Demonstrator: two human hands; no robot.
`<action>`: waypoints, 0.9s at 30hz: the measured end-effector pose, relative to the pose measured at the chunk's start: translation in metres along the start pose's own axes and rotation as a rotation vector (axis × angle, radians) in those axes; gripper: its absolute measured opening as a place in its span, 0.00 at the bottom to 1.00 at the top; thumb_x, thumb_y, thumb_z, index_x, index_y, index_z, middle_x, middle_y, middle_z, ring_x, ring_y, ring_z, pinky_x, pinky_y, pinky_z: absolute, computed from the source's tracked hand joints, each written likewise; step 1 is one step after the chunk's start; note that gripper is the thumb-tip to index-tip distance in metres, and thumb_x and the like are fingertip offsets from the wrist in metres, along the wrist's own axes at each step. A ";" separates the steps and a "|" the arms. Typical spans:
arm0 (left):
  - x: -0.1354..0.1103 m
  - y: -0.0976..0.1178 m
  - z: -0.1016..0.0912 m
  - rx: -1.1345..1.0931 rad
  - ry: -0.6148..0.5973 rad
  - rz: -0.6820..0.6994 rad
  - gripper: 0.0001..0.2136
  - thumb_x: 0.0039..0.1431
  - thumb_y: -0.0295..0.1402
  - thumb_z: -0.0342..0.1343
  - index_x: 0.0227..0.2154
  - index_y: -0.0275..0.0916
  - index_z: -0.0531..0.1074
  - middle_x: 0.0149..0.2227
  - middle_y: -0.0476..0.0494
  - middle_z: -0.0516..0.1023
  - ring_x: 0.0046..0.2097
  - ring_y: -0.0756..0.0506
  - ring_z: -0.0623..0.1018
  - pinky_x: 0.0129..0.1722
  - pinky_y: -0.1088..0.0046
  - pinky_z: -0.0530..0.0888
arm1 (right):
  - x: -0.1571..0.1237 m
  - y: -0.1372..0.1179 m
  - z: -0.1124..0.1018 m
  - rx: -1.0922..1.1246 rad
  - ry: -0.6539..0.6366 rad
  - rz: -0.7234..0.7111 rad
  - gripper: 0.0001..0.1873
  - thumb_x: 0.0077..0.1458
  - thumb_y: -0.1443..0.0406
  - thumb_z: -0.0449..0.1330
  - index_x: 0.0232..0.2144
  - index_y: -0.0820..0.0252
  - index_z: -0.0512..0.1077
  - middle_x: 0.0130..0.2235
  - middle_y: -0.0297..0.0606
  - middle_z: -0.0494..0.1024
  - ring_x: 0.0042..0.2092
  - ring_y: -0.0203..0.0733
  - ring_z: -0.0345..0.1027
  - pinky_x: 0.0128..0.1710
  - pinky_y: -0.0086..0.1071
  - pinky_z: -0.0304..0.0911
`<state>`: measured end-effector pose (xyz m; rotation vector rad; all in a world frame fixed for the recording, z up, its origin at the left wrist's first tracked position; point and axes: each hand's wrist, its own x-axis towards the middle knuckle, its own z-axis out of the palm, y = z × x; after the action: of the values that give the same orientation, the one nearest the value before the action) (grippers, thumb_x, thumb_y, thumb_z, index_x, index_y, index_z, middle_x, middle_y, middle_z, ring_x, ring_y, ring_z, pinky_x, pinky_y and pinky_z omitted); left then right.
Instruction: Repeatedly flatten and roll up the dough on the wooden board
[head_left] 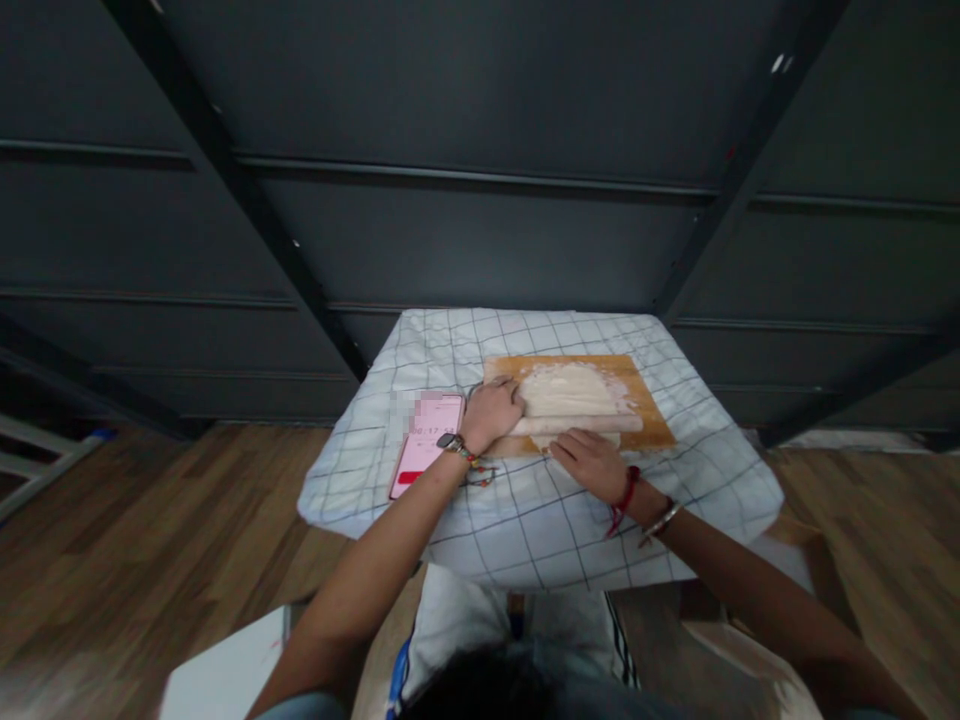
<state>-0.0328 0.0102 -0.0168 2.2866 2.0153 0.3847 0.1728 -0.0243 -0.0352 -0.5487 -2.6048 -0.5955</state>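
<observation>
A floured rolling pin (581,425) lies crosswise over a thin, pale sheet of dough (568,385) on a wooden board (654,415). Dough shows behind the pin, and a small flap of it in front. My left hand (495,412) rests at the pin's left end, fingers bent and slightly apart over the board's left edge; what lies under the palm is hidden. Just in front of the pin, my right hand (589,460) lies low with fingers stretched toward the left, touching the front flap of dough. Loose flour whitens the board around the sheet.
A phone (429,445) with a running timer lies left of the board. Under both is a white checked tablecloth (525,510). A dark panelled wall (480,240) stands behind the table. A white box-like object (225,665) is at lower left, and a cardboard box (814,570) at lower right.
</observation>
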 end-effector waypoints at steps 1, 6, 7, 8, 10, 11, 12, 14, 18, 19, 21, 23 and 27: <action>0.000 0.000 0.000 -0.004 -0.002 -0.005 0.18 0.59 0.33 0.42 0.48 0.38 0.70 0.53 0.42 0.69 0.51 0.45 0.70 0.51 0.71 0.65 | -0.001 0.001 0.000 -0.001 0.010 -0.007 0.06 0.57 0.71 0.54 0.29 0.63 0.69 0.30 0.37 0.71 0.34 0.39 0.62 0.33 0.33 0.60; -0.001 0.000 0.000 0.004 -0.003 -0.004 0.17 0.59 0.33 0.42 0.48 0.38 0.70 0.53 0.42 0.69 0.51 0.46 0.70 0.51 0.71 0.65 | -0.012 0.012 0.002 0.028 0.005 -0.100 0.10 0.58 0.74 0.50 0.29 0.63 0.69 0.30 0.38 0.71 0.34 0.38 0.63 0.34 0.33 0.61; -0.001 0.000 -0.001 0.007 -0.001 0.002 0.17 0.59 0.33 0.42 0.47 0.37 0.70 0.53 0.42 0.69 0.52 0.45 0.70 0.52 0.71 0.65 | -0.016 0.015 0.002 0.042 -0.015 -0.126 0.10 0.59 0.74 0.50 0.29 0.62 0.69 0.30 0.37 0.71 0.34 0.38 0.63 0.34 0.32 0.62; -0.001 0.000 -0.001 0.008 0.000 0.006 0.17 0.59 0.32 0.42 0.47 0.37 0.70 0.53 0.41 0.70 0.52 0.45 0.70 0.52 0.71 0.65 | -0.020 0.018 0.001 0.055 -0.034 -0.144 0.11 0.59 0.73 0.49 0.29 0.62 0.69 0.30 0.36 0.71 0.33 0.37 0.63 0.34 0.32 0.62; -0.001 0.000 -0.002 0.008 -0.005 0.008 0.17 0.59 0.32 0.42 0.47 0.36 0.70 0.52 0.41 0.70 0.52 0.45 0.70 0.52 0.71 0.65 | -0.030 0.025 -0.002 0.092 -0.059 -0.144 0.11 0.59 0.72 0.49 0.30 0.62 0.70 0.30 0.36 0.72 0.34 0.37 0.64 0.34 0.32 0.63; 0.000 0.000 -0.002 0.009 -0.010 0.006 0.17 0.59 0.32 0.43 0.47 0.37 0.70 0.52 0.41 0.70 0.52 0.45 0.70 0.51 0.71 0.65 | -0.036 0.029 -0.004 0.119 -0.062 -0.124 0.11 0.60 0.72 0.49 0.30 0.62 0.70 0.30 0.37 0.72 0.34 0.37 0.65 0.34 0.32 0.64; 0.000 0.000 -0.002 0.010 -0.013 0.004 0.17 0.59 0.32 0.43 0.46 0.37 0.70 0.52 0.41 0.70 0.52 0.45 0.70 0.51 0.70 0.65 | -0.042 0.033 -0.008 0.154 -0.056 -0.087 0.11 0.60 0.71 0.49 0.31 0.62 0.70 0.31 0.37 0.72 0.35 0.37 0.65 0.34 0.32 0.65; 0.000 0.000 -0.002 0.013 -0.007 0.006 0.16 0.59 0.32 0.42 0.45 0.37 0.71 0.52 0.41 0.70 0.51 0.45 0.71 0.50 0.71 0.66 | -0.054 0.043 -0.016 0.237 0.003 0.040 0.11 0.61 0.70 0.49 0.33 0.61 0.71 0.32 0.38 0.73 0.36 0.37 0.66 0.35 0.32 0.66; 0.001 0.001 -0.002 0.021 0.008 0.017 0.16 0.60 0.32 0.42 0.44 0.37 0.71 0.51 0.42 0.71 0.51 0.45 0.71 0.50 0.71 0.65 | -0.065 0.059 -0.030 0.318 0.168 0.357 0.08 0.60 0.66 0.51 0.36 0.61 0.70 0.34 0.40 0.75 0.37 0.38 0.68 0.37 0.34 0.68; 0.000 0.001 -0.003 0.024 0.005 0.014 0.16 0.60 0.32 0.42 0.45 0.37 0.71 0.51 0.42 0.71 0.50 0.46 0.71 0.51 0.71 0.65 | -0.065 0.059 -0.031 0.313 0.175 0.385 0.08 0.60 0.65 0.51 0.37 0.61 0.70 0.34 0.40 0.75 0.38 0.39 0.68 0.38 0.35 0.68; 0.000 0.002 -0.004 0.027 0.001 0.011 0.16 0.60 0.31 0.42 0.44 0.37 0.71 0.50 0.42 0.72 0.50 0.46 0.71 0.50 0.72 0.66 | -0.059 0.055 -0.029 0.280 0.130 0.330 0.09 0.60 0.66 0.51 0.39 0.62 0.71 0.35 0.41 0.75 0.38 0.39 0.67 0.40 0.35 0.68; -0.001 0.002 -0.005 0.026 0.009 0.014 0.15 0.60 0.31 0.42 0.44 0.37 0.71 0.49 0.42 0.72 0.49 0.46 0.72 0.50 0.72 0.66 | -0.051 0.045 -0.022 0.207 0.058 0.210 0.10 0.60 0.68 0.51 0.37 0.62 0.72 0.35 0.41 0.74 0.39 0.40 0.66 0.40 0.36 0.67; -0.003 0.002 -0.005 0.021 0.002 0.008 0.15 0.60 0.31 0.42 0.43 0.37 0.71 0.49 0.41 0.72 0.49 0.45 0.72 0.49 0.71 0.66 | -0.043 0.028 -0.006 0.067 0.006 0.148 0.10 0.57 0.73 0.51 0.31 0.63 0.72 0.35 0.41 0.74 0.38 0.40 0.65 0.39 0.35 0.65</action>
<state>-0.0322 0.0068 -0.0117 2.3075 2.0219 0.3687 0.2233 -0.0160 -0.0420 -0.7087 -2.5411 -0.4597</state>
